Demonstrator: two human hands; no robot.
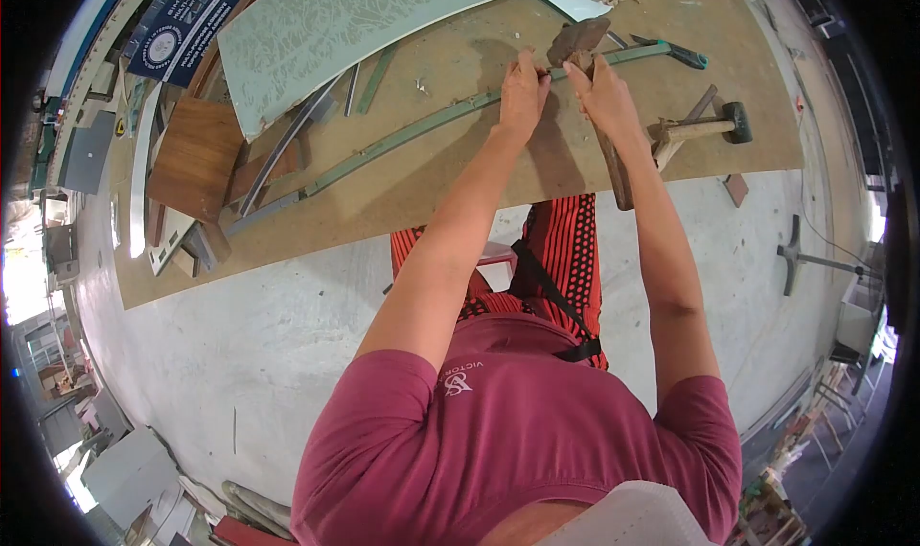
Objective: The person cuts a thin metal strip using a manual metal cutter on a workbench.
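Note:
A long, narrow green strip point(412, 135) runs diagonally across the brown work table point(431, 187). My left hand point(522, 96) is closed over this strip, its fingertips together; anything small between them is too hidden to name. In my right hand point(604, 101) is a hammer point(618, 177) with a dark wooden handle pointing back toward me. Its rusty-looking head lies just beyond my fingers, close above the strip. A utility knife point(685, 55) with a black and teal handle rests at the strip's far right end.
A mallet point(736, 123) with a black head lies right of my hands. A large patterned pale green panel point(383, 24) covers the table's back. Wood-coloured boards point(196, 153), loose strips and a blue printed package point(185, 29) crowd the left. A metal stand point(800, 256) is at the right.

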